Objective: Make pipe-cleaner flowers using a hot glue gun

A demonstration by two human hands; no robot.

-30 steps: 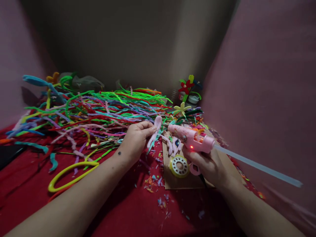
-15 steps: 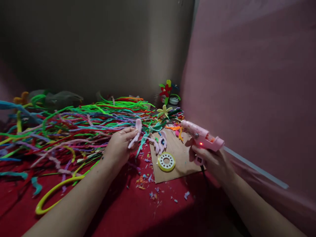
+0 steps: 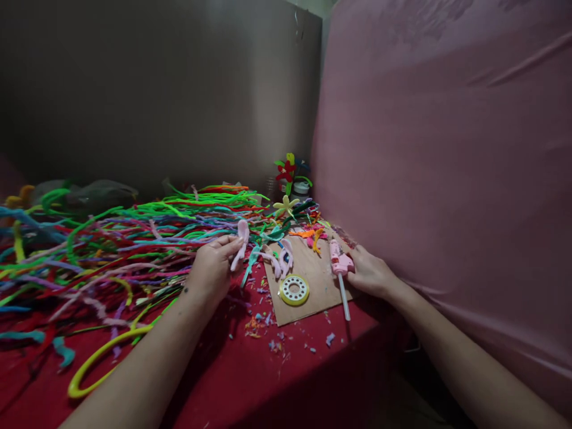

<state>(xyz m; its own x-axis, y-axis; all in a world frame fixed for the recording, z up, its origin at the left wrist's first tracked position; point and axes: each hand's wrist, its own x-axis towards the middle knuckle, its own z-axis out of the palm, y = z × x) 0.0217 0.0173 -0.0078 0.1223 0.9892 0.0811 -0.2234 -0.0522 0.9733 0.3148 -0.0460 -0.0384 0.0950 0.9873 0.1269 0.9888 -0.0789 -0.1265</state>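
Note:
Between the thumb and fingers of my left hand [image 3: 212,271] is a pale pink pipe-cleaner petal [image 3: 242,238], its loop upward and its ends hanging down. My right hand [image 3: 373,272] is at the handle of a pink hot glue gun [image 3: 340,257], which is low over the right part of the cardboard [image 3: 308,298]. A clear glue stick [image 3: 344,298] sticks out of the gun's back toward me. On the cardboard's left part are more pale pink petals [image 3: 286,257] and a yellow tape roll [image 3: 294,290] with a white core.
A wide heap of coloured pipe cleaners [image 3: 134,238] covers the left of the red tablecloth [image 3: 250,381]. Behind the cardboard are a pale yellow flower [image 3: 286,205] and a red flower [image 3: 286,171]. Fuzz scraps [image 3: 268,333] lie in front. A pink cloth [image 3: 438,149] hangs at right.
My right hand has lowered the glue gun toward the cardboard and turned it so its back points at me. My left hand still holds the petal. The view has shifted slightly right.

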